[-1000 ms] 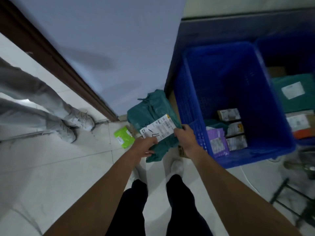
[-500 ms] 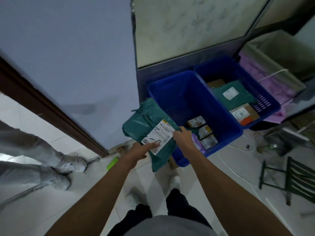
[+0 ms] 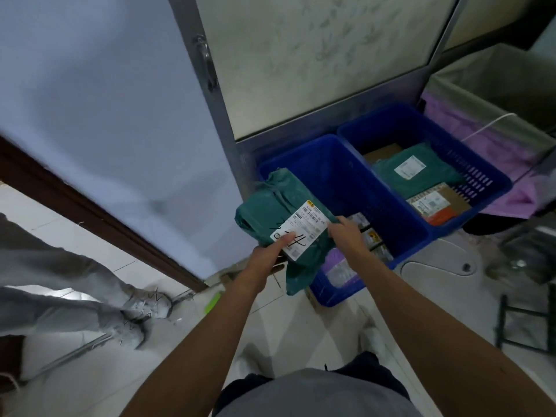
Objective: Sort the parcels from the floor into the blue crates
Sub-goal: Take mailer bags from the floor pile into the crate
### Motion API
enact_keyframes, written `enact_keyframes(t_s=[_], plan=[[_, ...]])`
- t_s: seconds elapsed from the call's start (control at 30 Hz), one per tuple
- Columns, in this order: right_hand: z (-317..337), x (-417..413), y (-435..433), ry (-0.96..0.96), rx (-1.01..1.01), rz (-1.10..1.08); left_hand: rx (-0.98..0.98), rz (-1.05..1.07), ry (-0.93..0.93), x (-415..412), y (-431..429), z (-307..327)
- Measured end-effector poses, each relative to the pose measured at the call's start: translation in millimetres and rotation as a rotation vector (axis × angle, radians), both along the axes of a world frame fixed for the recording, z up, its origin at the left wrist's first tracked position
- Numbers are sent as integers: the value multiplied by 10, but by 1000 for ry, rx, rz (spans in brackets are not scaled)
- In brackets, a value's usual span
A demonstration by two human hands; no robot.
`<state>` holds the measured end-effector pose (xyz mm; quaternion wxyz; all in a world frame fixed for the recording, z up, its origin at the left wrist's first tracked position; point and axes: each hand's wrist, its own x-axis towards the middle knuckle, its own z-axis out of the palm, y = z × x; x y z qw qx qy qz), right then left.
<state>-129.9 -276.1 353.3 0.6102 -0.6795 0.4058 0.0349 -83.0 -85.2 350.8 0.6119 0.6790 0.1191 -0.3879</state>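
I hold a green plastic parcel with a white shipping label in both hands, in front of the near blue crate. My left hand grips its lower left edge, thumb lying on the label. My right hand grips its right edge. Inside the near crate lie several small boxes and a purple packet. The far blue crate holds a green parcel and a brown box.
Another person's grey-trousered legs and shoes stand at the left by the door frame. A bright green packet lies on the white floor tiles. A dark metal rack stands at the right, a lined bin behind the crates.
My view has risen and I have lifted the green parcel from floor level up in front of the near crate. Both hands have kept their hold on it.
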Motion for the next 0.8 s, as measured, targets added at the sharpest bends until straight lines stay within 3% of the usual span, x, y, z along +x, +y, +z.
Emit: enact_keyframes(t_s=[0.4,0.67,0.8], plan=[[226,-170,-1493,-64,85,290,-75,369,4,-406,-1524,58],[13,45,-1731,32,-71,306,-139,539,91,-355,-1812,-39],[-150,189,-1702,51,248,275,-264,551,171,-237,-1935,-61]])
